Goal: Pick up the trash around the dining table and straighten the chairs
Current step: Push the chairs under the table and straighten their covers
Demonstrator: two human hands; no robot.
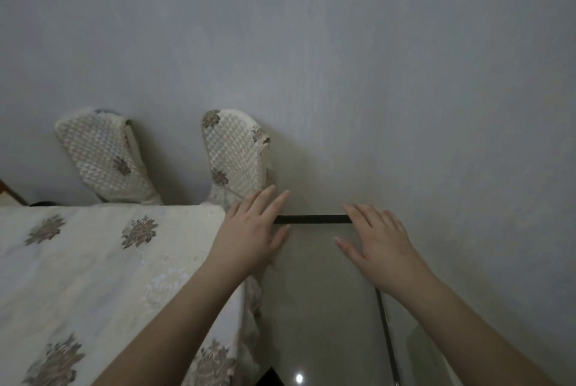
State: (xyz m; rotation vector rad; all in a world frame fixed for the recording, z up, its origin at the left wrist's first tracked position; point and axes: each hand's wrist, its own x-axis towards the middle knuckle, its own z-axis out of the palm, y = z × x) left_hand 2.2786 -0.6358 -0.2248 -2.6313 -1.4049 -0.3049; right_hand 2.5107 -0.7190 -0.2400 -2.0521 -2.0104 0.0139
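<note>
While both arms reach forward in the head view, the left hand [252, 229] hovers over the corner of the dining table [93, 261], its fingers straight and spread, grasping nothing. The right hand [378, 248] is held out over the glossy floor [318, 307], fingers likewise extended and relaxed, with nothing in its grip. Between the two hands a dark baseboard strip [313, 219] runs along the foot of the grey wall [343, 58]. A cream tablecloth with floral patches covers the table and hangs down its right edge. Two chairs stand at the table's far side against the wall: the left chair [106, 155] and the right chair [233, 151], each with a quilted cream back cover, both backs appearing tilted leftward in the wide-angle picture. No trash can be made out in this dim view.
</note>
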